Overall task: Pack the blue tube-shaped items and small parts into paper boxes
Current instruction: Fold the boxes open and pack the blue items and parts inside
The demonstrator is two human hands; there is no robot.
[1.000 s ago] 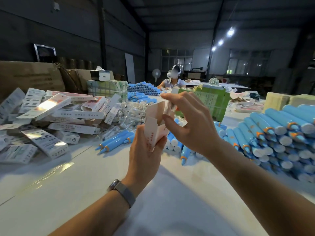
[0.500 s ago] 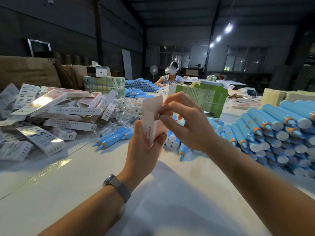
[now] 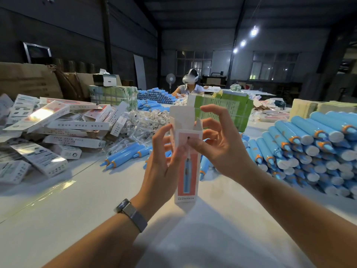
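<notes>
Carton: paper box [image 3: 186, 161] upright between my hands, pink panel with a tube picture facing me, top flaps up and mouth open.
Left hand: my left hand [image 3: 164, 159] grips the box's left edge, thumb on the front panel, fingers curled round the back. Watch band on that wrist.
Right hand: my right hand [image 3: 218, 144] pinches the top of the front panel with thumb and forefinger; the other fingers spread loose above and right of the flaps, holding nothing.
Step (my read): squaring the box open so it takes a tube. Bottom end hangs below my left palm, just above the table [image 3: 77, 209]; cannot tell if it is tucked shut.
Do it well: keep the left grip light on the edges so the walls don't cave; use the right thumb to push the front panel out until the mouth is a true rectangle; fold the side flaps clear; check the bottom before loading.
Tubes: loose blue tubes [image 3: 123, 157] lie beyond my left fingers; a big stack of blue tubes [image 3: 309, 144] sits right of my right hand, well within reach.
Small parts: clear bagged parts [image 3: 146, 120] heaped beyond my left fingertips.
Packed boxes: pile [image 3: 63, 128] far left of my left hand.
Risk: an untucked bottom lets the tube slide straight through.
</notes>
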